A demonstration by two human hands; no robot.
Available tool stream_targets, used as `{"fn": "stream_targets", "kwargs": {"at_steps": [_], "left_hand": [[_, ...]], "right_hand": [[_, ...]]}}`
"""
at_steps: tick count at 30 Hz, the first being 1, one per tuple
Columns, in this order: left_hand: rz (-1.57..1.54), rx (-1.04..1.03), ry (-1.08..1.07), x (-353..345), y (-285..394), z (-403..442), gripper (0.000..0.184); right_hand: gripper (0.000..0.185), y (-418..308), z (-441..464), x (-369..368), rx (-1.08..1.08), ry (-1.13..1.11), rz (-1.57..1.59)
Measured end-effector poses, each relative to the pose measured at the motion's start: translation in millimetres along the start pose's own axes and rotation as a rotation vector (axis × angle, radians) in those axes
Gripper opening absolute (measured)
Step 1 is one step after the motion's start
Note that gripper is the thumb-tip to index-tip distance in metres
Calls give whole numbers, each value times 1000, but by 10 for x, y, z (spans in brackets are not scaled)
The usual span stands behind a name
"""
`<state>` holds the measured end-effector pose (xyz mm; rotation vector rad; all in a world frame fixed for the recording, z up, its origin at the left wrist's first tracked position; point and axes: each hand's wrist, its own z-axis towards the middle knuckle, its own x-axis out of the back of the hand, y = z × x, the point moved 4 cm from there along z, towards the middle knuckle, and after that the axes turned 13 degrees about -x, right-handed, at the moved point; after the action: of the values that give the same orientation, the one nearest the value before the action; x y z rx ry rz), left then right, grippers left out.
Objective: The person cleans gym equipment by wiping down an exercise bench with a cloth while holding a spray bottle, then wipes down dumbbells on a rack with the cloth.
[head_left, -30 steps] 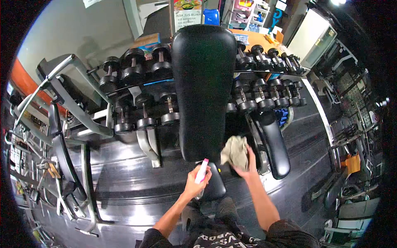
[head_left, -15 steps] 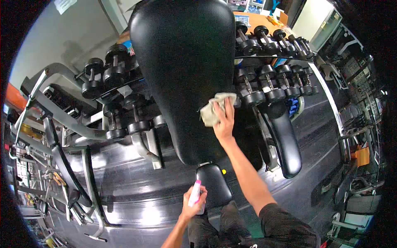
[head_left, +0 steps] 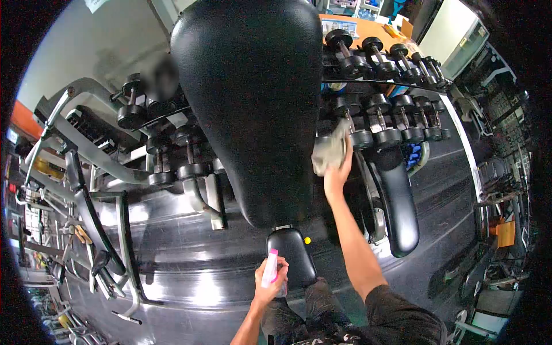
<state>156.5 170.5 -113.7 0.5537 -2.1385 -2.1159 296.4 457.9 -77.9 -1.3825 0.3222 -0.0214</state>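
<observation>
A large black padded backrest (head_left: 253,103) of a workout bench rises in front of me, with the smaller black seat pad (head_left: 292,256) below it. My right hand (head_left: 338,171) holds a crumpled beige cloth (head_left: 329,154) at the right edge of the backrest; whether the cloth touches the pad there I cannot tell. Low down by the seat pad, my left hand (head_left: 272,280) is wrapped around a spray bottle (head_left: 269,269) with a white and pink head. Its lower part is mostly hidden by my fingers.
Two-tier racks of black dumbbells (head_left: 384,137) stand behind the bench on both sides. Another black bench pad (head_left: 398,207) is close on the right. A grey-framed machine (head_left: 129,247) stands left on the dark, shiny floor (head_left: 190,287). A wooden table (head_left: 368,30) is behind.
My right hand has moved right with the cloth, from the backrest's face to its right edge. The left hand keeps the spray bottle in nearly the same place. The view has shifted slightly.
</observation>
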Motion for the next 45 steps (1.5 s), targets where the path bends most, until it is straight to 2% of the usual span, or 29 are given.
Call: {"fn": "stream_targets", "kwargs": {"at_steps": [2,3,5,6,7,9,11,14,16,17,19,20,23,25,27,29,31,34,36,38,41,44,45], "left_hand": [[204,-13,-76,-92,123,34,14],[205,-7,-76,-133,134,29,14],[229,-14,-44,-176,138,34,16],[231,-11,-49,-188,109,39,16],[217,-28,-37,-184,71,36,15],[207,-34,-27,-157,-26,-5,15],[141,6,-15,-130,-134,-36,15],[193,-14,-48,-74,-176,-36,15],[173,-27,-6,-51,-160,-44,16],[154,-51,35,-18,-133,-39,18],[222,-76,-8,75,-111,-67,18],[189,-62,1,130,-154,-101,19],[149,-74,-4,229,-100,-98,18],[150,-94,-13,289,-47,-102,18],[103,-22,-16,353,-49,-125,17],[112,-20,-33,393,-15,-121,16],[128,-16,-56,425,12,-116,16],[159,-56,-54,502,38,-108,15],[169,-72,-67,588,24,-115,15],[177,-93,-82,655,33,-112,14],[118,15,-37,762,49,-150,14],[14,44,8,884,77,-204,14],[79,-1,-24,918,121,-217,14]], "right_hand": [[47,-464,340,-325,149,-64,-247],[40,-502,435,-497,45,-240,-80],[38,-597,344,-561,-276,-113,-156],[34,-246,441,-448,141,-82,-269],[34,-232,329,-404,-191,-170,-117],[34,289,109,-156,-222,-160,-250],[37,1015,-179,183,-169,-188,-390],[41,1642,-559,634,-61,-110,-522],[45,2101,-753,926,-521,-52,-521],[49,2460,-814,1129,-423,-39,-757],[46,2272,-798,1184,-462,-87,-833],[43,1931,-774,1070,-541,-54,-553],[41,1345,-536,821,-243,134,-328],[49,343,-360,309,-99,137,-126],[55,-295,-155,-96,417,135,-274],[59,-818,-80,-558,700,69,-456],[54,-825,-23,-897,812,-36,-616],[58,-449,-174,-868,779,62,-703],[58,-108,-384,-742,728,60,-676],[56,316,-623,-546,610,5,-789],[59,1039,-937,-215,557,-3,-787],[62,1318,-1188,-46,490,-7,-832],[63,1343,-1244,-21,382,-4,-813]]}}
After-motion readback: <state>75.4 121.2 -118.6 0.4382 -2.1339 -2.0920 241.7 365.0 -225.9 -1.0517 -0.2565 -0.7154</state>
